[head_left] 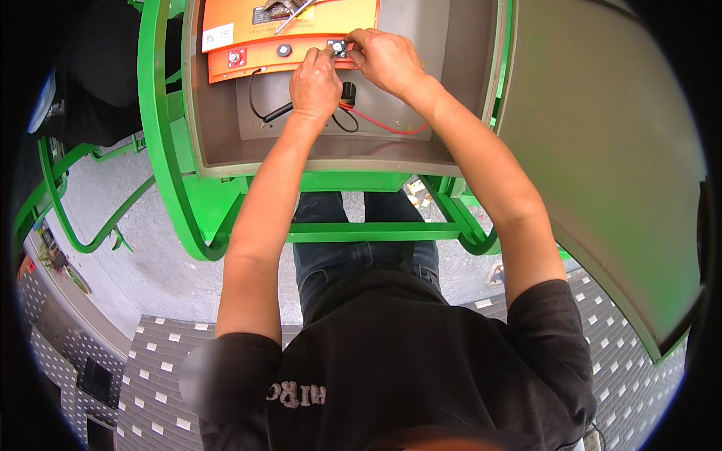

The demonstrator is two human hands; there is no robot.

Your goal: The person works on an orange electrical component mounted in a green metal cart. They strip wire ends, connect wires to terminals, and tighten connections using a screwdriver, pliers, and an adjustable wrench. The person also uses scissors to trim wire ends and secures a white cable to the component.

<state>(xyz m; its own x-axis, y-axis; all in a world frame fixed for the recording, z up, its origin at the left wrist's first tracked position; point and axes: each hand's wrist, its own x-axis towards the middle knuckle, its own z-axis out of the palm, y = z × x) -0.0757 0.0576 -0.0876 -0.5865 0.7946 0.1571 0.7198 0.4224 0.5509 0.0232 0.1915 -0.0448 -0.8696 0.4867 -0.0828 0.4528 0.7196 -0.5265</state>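
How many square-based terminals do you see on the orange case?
2: the red terminal near the left end of the orange case, and the black terminal between the left hand and the right hand. The hands may hide others.

Painted and dull metal, plastic, cloth.
Glossy green paint coats the metal frame (361,233); the compartment (316,161) and side panel (602,150) look like smooth, dull metal; the orange casing (308,32) has a satin sheen; its label (219,38) looks papery and the red wire (383,125) plastic-coated; the shirt (421,346) is matt cloth.
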